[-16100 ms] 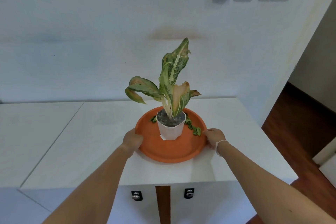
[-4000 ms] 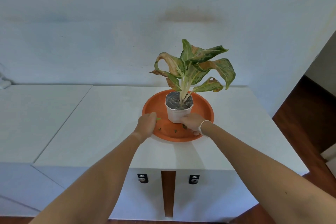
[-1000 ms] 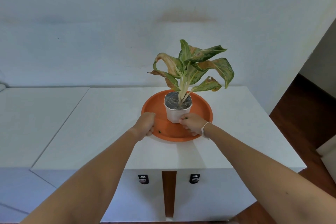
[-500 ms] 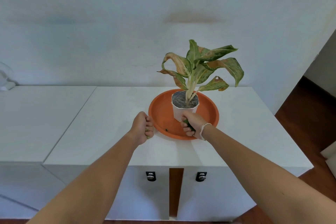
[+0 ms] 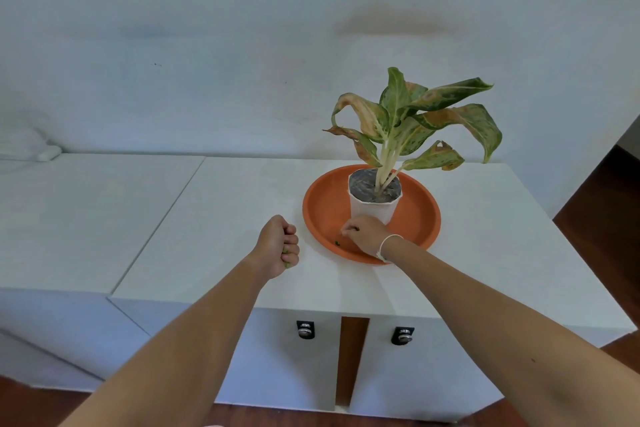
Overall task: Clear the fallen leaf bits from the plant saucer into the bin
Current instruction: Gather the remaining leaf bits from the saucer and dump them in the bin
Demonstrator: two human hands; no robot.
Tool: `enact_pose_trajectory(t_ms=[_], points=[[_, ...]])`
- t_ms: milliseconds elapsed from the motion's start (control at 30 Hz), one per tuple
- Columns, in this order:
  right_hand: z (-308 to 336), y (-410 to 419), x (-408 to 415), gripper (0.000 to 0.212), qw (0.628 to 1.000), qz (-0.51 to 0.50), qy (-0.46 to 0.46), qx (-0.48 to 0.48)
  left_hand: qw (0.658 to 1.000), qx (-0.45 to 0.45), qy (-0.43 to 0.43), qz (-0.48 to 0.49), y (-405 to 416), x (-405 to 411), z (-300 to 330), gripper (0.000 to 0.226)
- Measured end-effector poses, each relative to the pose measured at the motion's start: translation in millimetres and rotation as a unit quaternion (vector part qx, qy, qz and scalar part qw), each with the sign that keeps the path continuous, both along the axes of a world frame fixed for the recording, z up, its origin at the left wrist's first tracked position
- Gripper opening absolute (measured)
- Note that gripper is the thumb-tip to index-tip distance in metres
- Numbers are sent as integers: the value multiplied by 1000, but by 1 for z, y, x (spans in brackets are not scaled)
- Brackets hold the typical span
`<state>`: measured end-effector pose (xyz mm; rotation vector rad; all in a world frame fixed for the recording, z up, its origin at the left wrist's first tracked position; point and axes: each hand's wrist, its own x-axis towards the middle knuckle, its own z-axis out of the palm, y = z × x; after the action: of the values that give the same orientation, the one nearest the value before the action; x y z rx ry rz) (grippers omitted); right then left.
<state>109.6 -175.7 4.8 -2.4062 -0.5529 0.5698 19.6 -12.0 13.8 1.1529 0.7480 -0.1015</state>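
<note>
While the left hand [image 5: 278,246] is curled into a fist over the white cabinet top [image 5: 221,218], with green leaf bits [image 5: 286,258] showing between its fingers, the right hand [image 5: 363,234] pinches its fingertips together inside the round orange saucer [image 5: 420,218]. One small dark-green leaf scrap [image 5: 336,243] lies on the saucer's near-left floor, just beside those fingertips, too small to tell its orientation. No writing is readable.
</note>
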Motion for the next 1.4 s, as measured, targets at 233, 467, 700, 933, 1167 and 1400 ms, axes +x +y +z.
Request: enact_pose_trajectory(t_ms=[233, 467, 700, 933, 1167, 1400], points=[[-3, 2, -1, 25, 994, 80, -40, -61, 1000, -4, 9, 4, 3, -2, -5, 21], [-5, 2, -1, 20, 990, 94, -81, -71, 1000, 1, 16, 4, 3, -5, -6, 21], [-4, 0, -2, 20, 992, 91, -62, -68, 1000, 6, 19, -1, 2, -10, -6, 21], [-2, -11, -10, 12, 999, 16, -30, 9, 1000, 7, 13, -10, 0, -16, -4, 21], [11, -23, -16, 8, 993, -66, -10, 95, 1000, 4, 1, -27, -6, -18, 1, 21], [18, -45, -23, 21, 968, -154, 54, 190, 997, -17, -25, -73, -27, -12, 9, 24]])
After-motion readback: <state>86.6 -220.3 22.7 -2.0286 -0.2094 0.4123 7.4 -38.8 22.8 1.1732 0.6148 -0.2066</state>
